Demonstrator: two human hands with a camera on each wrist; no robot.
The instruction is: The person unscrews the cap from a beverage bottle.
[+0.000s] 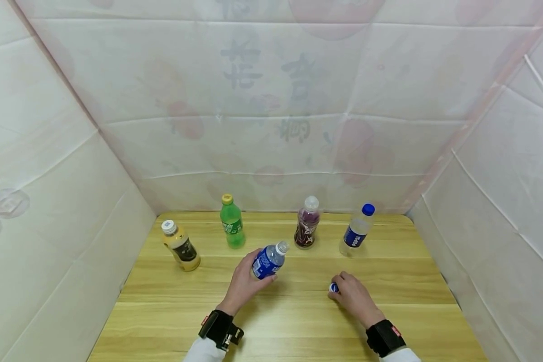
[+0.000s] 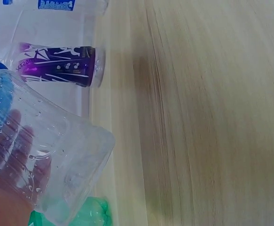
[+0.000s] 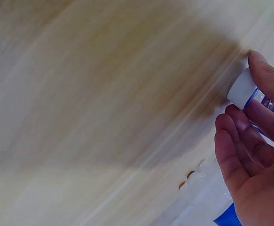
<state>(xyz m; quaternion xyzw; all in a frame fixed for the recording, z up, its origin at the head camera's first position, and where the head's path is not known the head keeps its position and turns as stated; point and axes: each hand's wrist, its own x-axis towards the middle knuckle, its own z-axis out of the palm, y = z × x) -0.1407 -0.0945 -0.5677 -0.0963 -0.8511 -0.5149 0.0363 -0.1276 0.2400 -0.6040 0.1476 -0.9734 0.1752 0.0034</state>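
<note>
The left hand [image 1: 245, 282] gripped a tilted, open-mouthed blue-labelled bottle [image 1: 266, 263] above the middle of the table [image 1: 294, 314]; the right hand [image 1: 354, 297] pinched a white-and-blue cap [image 1: 334, 287] nearer the right edge; a green bottle [image 1: 232, 224], purple bottle [image 1: 305, 229] and blue-capped bottle [image 1: 357, 232] stood along the far edge, a yellow bottle [image 1: 181, 247] near the far left corner

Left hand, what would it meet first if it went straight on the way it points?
Likely the purple bottle; the blue-labelled bottle in the left hand would probably touch it first, though depth is unclear.
</note>
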